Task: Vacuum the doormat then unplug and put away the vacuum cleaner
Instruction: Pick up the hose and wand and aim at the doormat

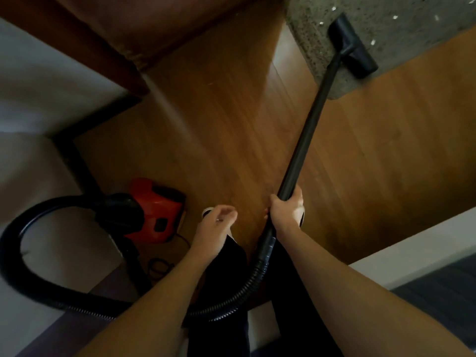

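A grey speckled doormat (pixel 401 29) lies at the top right with several white scraps on it. The vacuum's black floor nozzle (pixel 353 45) rests on the mat's near edge. Its long black wand (pixel 311 124) runs down to my right hand (pixel 287 208), which grips the wand's lower end. My left hand (pixel 215 226) hovers free beside it, fingers loosely curled, holding nothing. The ribbed black hose (pixel 33 228) loops from the wand round to the red and black vacuum body (pixel 152 210) on the floor at the left. The black power cord (pixel 159 266) lies coiled near the body.
Wooden floor (pixel 219 124) fills the middle. A dark wooden door or panel (pixel 108 34) stands at the top left above a white wall (pixel 38 81) with dark skirting. A white ledge (pixel 412 248) sits at the right. My dark trouser legs are below the hands.
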Motion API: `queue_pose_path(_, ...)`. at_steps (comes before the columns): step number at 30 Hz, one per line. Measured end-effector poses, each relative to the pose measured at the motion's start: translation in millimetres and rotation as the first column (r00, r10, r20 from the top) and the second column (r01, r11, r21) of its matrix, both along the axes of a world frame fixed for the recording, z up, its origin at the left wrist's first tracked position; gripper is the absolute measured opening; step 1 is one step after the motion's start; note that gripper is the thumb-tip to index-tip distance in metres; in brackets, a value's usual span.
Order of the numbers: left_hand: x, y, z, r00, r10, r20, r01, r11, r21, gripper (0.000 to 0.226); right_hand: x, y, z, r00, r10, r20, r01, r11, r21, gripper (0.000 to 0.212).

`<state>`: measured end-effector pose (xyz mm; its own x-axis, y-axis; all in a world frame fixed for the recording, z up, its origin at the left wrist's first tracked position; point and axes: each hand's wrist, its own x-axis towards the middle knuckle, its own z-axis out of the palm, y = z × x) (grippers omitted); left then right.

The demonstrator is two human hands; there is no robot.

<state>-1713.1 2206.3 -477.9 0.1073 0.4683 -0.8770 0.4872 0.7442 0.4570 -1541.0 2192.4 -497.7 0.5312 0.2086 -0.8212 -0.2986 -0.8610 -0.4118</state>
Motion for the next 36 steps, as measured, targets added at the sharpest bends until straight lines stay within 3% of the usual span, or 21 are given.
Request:
queue_pose_path(4, -42.6, -6.0, -15.1, 0.987, 0.015, -0.16, -0.004, 0.998, 0.069, 0.016, -19.2, -1.9, -11.1, 1.0, -0.003, 0.023, 0.003, 1.0, -0.004, 0.056)
queue_pose_path(8, -99.6, -26.3, -43.6, 0.881, -0.33, -0.338, 0.338, 0.94, -0.036, 0.035, -44.2, -9.4, -28.0, 0.998, -0.003, 0.068, 0.004, 1.0, -0.01, 0.048)
queue_pose_path(11, -141.0, -41.4, -64.4, 0.779, -0.481, -0.403, 0.471, 0.872, -0.132, 0.05, -65.7, -14.3, -39.3, 0.995, -0.005, 0.1, 0.006, 1.0, -0.004, 0.046)
queue_pose_path(14, -169.5, -47.2, -81.5, 0.659, -0.625, -0.418, 0.618, 0.767, -0.172, 0.061, -87.2, -23.8, -52.6, 0.995, -0.012, 0.095, 0.011, 1.0, 0.012, 0.048)
queue_pose_path(20, -202.8, -54.3, -118.6, 0.322, -0.799, -0.508, 0.861, 0.47, -0.195, 0.077, -126.9, -47.1, -75.7, 0.994, -0.023, 0.106, 0.018, 0.999, 0.047, 0.049)
queue_pose_path(23, -204.8, -51.8, -129.4, 0.21, -0.832, -0.514, 0.911, 0.357, -0.207, 0.081, -135.1, -54.9, -79.6, 0.996, -0.022, 0.086, 0.016, 0.997, 0.072, 0.052)
queue_pose_path(31, -214.9, -48.3, -150.8, 0.001, -0.883, -0.47, 0.92, 0.185, -0.346, 0.084, -131.8, -62.4, -91.5, 0.997, -0.013, 0.07, 0.006, 0.996, 0.089, 0.049)
queue_pose_path(36, -224.9, -54.5, -158.4, -0.177, -0.862, -0.475, 0.915, 0.033, -0.401, 0.087, -133.1, -65.1, -96.5, 0.997, -0.008, 0.075, -0.001, 0.994, 0.113, 0.048)
